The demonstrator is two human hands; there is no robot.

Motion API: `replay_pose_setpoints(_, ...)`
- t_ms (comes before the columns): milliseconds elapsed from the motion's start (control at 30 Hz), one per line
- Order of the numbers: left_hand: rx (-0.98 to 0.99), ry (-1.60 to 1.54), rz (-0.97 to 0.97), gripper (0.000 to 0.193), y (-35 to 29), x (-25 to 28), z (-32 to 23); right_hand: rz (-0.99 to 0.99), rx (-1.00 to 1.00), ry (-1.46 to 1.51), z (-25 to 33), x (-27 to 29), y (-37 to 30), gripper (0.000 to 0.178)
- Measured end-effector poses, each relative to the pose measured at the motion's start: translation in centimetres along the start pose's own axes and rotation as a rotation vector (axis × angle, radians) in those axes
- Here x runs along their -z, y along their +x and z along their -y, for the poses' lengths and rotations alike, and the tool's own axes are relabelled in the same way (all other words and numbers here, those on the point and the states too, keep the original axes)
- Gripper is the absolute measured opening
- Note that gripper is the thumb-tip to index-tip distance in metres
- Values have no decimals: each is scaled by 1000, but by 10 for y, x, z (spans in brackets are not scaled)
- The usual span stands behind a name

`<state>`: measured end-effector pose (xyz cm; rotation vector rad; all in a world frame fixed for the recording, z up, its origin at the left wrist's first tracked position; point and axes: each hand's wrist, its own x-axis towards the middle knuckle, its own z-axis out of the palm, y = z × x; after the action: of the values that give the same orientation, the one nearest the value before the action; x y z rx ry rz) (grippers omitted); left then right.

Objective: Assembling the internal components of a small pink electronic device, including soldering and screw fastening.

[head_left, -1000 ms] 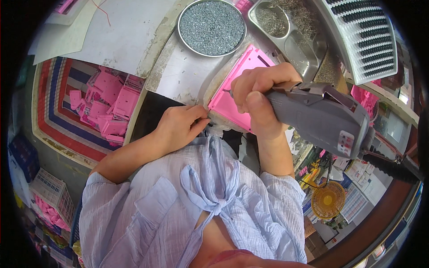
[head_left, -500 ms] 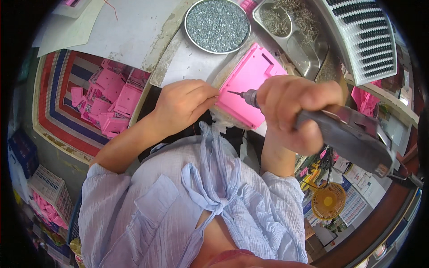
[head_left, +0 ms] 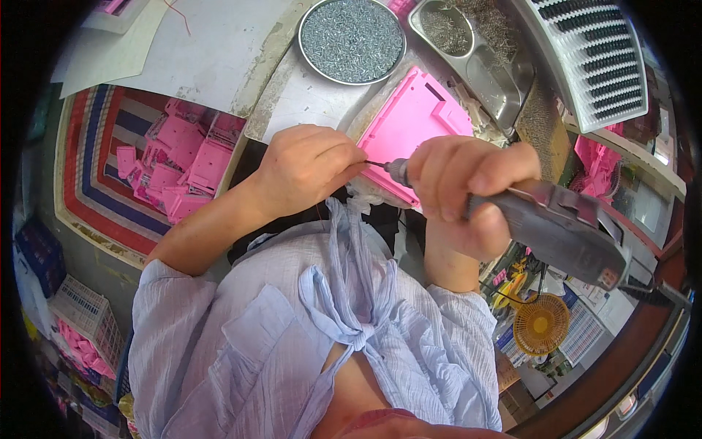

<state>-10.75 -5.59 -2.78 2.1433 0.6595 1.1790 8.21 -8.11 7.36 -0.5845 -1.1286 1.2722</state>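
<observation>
Pink plastic panel (head_left: 409, 132) — flat, rectangular, ribbed — on the bench.

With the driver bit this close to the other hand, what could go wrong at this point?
The left hand has its fingers right at the tip of the grey electric screwdriver held by the right hand; a slip could jab them. The pink plastic panel lies loose at the bench edge, so it might shift or drop. A fumbled screw could fall into the lap.

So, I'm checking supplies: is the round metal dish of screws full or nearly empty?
Full. The round metal dish on the bench is covered rim to rim with small grey screws; none of its bottom shows.
</observation>
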Motion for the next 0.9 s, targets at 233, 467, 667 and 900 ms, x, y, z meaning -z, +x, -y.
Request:
replay_pose_setpoints(233, -17, 47, 64, 24, -5, 1, 3, 4, -37, -19, 4, -5, -1, 30)
replay_pose_setpoints(467, 100, 38, 153, 59, 11, 30, 6, -108, -128, -95, -14, -10, -21, 27)
replay_pose_setpoints(667, 70, 81, 84, 57, 3, 27, 16, 74, -4, -356, -37, -8, -21, 20)
replay_pose_setpoints(900, -87, 11, 115, 35, 53, -15, 24, -9, 48, -208, 4, 20, -15, 18)
